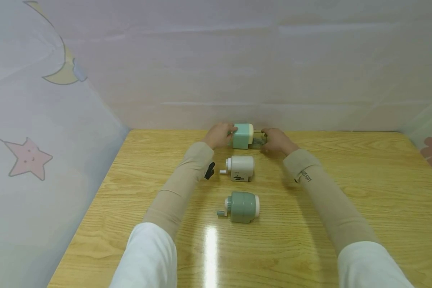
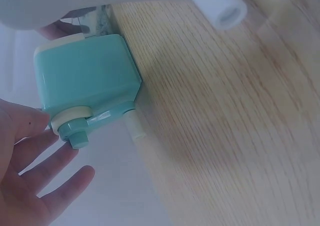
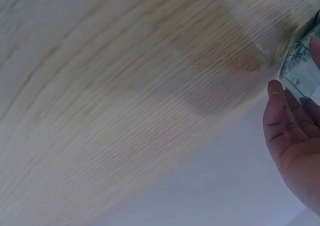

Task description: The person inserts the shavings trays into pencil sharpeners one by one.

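Observation:
A turquoise crank pencil sharpener with a cream end stands at the table's far edge. My left hand holds it at its crank end; in the left wrist view the thumb and fingers lie around the crank hub. From the opposite end juts the clear shavings drawer, partly pulled out. My right hand pinches the drawer's outer end. Grey shavings show through the clear drawer wall in the right wrist view.
Nearer on the table stand a cream sharpener with a dark print and a dark green sharpener, lined up with the turquoise one. Their cranks point left. A pale fabric wall rises right behind the far edge.

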